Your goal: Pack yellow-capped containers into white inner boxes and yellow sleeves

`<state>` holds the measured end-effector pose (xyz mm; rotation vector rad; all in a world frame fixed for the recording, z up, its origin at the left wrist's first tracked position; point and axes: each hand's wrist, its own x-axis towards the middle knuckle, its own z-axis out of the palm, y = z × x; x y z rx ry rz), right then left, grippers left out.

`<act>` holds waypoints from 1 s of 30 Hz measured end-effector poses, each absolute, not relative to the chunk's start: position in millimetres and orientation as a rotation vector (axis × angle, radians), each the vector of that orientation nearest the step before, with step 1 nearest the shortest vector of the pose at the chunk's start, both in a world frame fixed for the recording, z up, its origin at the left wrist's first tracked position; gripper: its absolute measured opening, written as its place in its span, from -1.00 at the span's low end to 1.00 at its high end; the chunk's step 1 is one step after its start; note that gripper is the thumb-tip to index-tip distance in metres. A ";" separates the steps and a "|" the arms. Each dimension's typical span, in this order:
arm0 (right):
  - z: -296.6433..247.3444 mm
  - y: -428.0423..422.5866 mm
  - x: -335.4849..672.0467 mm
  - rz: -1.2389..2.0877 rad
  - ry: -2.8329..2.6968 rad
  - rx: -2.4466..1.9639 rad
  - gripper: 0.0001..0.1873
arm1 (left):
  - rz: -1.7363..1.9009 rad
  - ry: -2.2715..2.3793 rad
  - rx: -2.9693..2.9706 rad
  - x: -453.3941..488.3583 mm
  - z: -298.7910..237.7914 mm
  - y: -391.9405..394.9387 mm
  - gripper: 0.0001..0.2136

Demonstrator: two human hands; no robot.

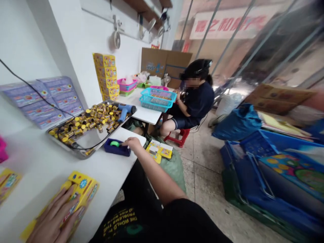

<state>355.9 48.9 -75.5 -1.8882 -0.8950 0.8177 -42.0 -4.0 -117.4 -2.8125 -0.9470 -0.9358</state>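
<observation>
In the head view, I see the left hand (54, 216) laid over a yellow box (87, 184) on the white table (106, 179), its fingers stretched out and a little apart across the box. The right hand (133, 143) is at the near end of a dark blue tape dispenser (117, 150), fingers bent; I can't tell whether they pinch any tape. Beyond sits a metal tray (87, 154) of small yellow-capped pieces (98, 118).

A yellow box (86, 187), brightly printed with a blue starburst, lies on the white counter (107, 175), partly covered by the left hand (57, 214). Near the counter's edge, a dark-blue tape dispenser (117, 151) sits upright, holding a green roll (114, 144).
</observation>
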 end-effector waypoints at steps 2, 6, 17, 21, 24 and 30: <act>-82.9 50.4 354.1 0.863 -0.792 -1.777 -0.79 | -0.860 -0.958 -2.808 -36.1 -103.0 -13.9 -0.66; -92.2 50.6 353.7 0.902 -0.611 -1.614 -0.82 | -0.824 -0.978 -2.783 -27.6 -88.3 -23.1 -0.73; -106.0 29.0 372.6 1.019 -0.459 -1.308 -0.89 | -0.836 -1.091 -2.771 -12.9 -76.1 -39.5 -0.76; -119.4 26.2 376.5 1.030 -0.458 -1.183 -0.87 | -0.840 -1.106 -2.797 -12.9 -72.5 -39.9 -0.77; -123.1 21.0 375.7 1.026 -0.474 -1.215 -0.86 | -0.950 -1.122 -2.744 -12.7 -75.4 -39.6 -0.81; -129.4 10.8 375.2 0.758 -0.712 -1.636 -0.73 | -1.099 -1.180 -2.653 -7.5 -79.7 -50.4 -0.88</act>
